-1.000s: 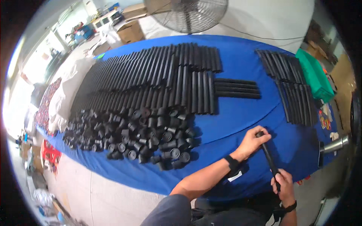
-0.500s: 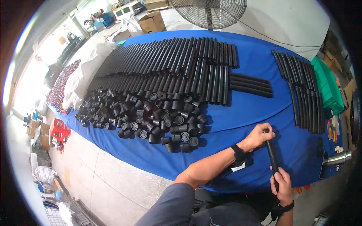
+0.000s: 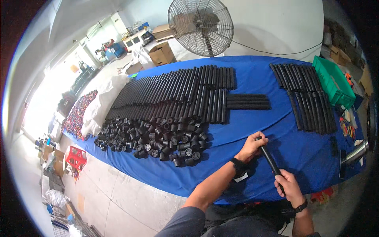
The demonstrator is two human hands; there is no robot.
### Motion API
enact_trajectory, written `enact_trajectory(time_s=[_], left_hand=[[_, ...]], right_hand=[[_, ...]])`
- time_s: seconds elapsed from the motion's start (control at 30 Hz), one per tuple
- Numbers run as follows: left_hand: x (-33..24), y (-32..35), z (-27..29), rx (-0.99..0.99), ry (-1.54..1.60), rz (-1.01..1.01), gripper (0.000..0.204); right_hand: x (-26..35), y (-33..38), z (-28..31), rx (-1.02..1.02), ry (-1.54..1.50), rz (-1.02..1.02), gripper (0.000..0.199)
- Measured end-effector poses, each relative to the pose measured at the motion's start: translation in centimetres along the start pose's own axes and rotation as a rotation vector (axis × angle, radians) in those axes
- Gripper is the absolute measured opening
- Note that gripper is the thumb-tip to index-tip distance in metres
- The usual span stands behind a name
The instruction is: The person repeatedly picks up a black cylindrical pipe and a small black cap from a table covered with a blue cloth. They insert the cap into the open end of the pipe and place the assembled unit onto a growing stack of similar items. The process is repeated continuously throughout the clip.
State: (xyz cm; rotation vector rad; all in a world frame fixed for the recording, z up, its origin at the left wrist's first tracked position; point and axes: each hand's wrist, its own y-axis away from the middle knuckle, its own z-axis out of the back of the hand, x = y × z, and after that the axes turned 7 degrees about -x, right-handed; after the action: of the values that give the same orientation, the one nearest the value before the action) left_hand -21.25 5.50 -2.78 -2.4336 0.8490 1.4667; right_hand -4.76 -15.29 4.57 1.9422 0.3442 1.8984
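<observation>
A slim black tube (image 3: 271, 160) slants between my hands above the blue cloth at the near right of the table. Its far end is in my left hand (image 3: 251, 146), with the fingers closed about the tip. My right hand (image 3: 290, 184) is wrapped round its near end. Whether a cap sits under my left fingers is hidden. To the left lies a loose heap of short black caps (image 3: 158, 138). Behind the heap, long rows of black tubes (image 3: 169, 85) lie side by side, and several more tubes (image 3: 248, 102) lie crosswise at their right end.
More black tubes (image 3: 308, 94) lie in two rows at the right, beside a green crate (image 3: 333, 81). A metal cylinder (image 3: 355, 153) stands at the right edge. A white sheet (image 3: 100, 104) and small coloured pieces (image 3: 79, 112) lie far left. A fan (image 3: 200, 25) stands behind the blue-covered table (image 3: 252, 122).
The view has tilted up, showing more of the fan and room. Both hands still grip the tube, which now leans further to the left at its far end.
</observation>
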Motion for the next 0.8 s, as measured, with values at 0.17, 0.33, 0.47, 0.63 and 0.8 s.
enact_trajectory(time_s=[0.17,0.33,0.47,0.63,0.8], left_hand=[[-0.1,0.3,-1.0,-0.076,-0.140,-0.027,0.016],[0.3,0.6,-0.8,-0.092,-0.140,0.010,0.017],[0.6,-0.1,-1.1,-0.085,-0.204,0.009,0.022],[-0.7,1.2,-2.4,-0.212,-0.414,-0.047,0.023],[-1.1,0.6,-2.3,-0.119,-0.319,-0.039,0.022]], right_hand=[[-1.4,-0.1,1.0,-0.073,0.095,0.275,0.029],[-0.2,1.7,1.7,0.043,-0.295,0.057,0.036],[-2.7,0.4,2.7,0.058,-0.122,0.091,0.032],[-2.4,-0.1,2.3,-0.007,0.107,0.205,0.025],[-1.5,-1.2,4.1,0.105,0.481,0.437,0.035]])
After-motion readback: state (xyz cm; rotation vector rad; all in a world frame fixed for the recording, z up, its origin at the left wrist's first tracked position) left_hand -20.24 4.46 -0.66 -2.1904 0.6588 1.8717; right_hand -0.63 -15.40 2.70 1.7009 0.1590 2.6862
